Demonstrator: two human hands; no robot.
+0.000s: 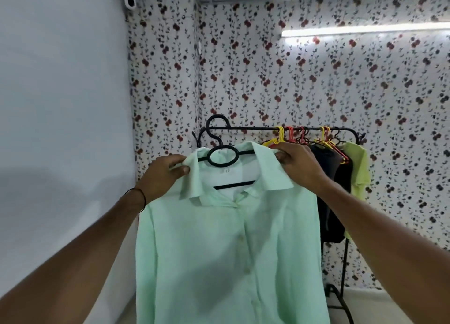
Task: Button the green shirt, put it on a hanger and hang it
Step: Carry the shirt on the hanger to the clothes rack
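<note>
Both forearms reach fwd, green shirt (226,250) hanging between them, front twd camera. Placket looks closed below collar; top at collar open.

Grip: L hand (165,172) pinches collar/shoulder edge, thumb under, fingers over. R hand (297,164) fingers curled over opposite shoulder edge. Can't tell if either also has the hanger arm through the cloth.

Hanger (233,185) black, inside shirt; ring + hook rise from neck opening, midway between grips, slightly nearer L hand.

Key relation: rail (243,128) lies just above/beyond the hands; hook overlaps its near end, on L-hand side. Can't tell if hook is seated or only in front. Shoulder line (long axis) runs hand to hand, approx along rail.

Beyond R hand: coloured hangers (289,136), dark garment (328,189), yellow-green top (358,168), so free rail is on L-hand side.

Est.: buttoning + hangering done, hanging step in hand. Next likely needs hook confirmed over rail before either hand lets go. Risk: shirt slides off on release.
</note>
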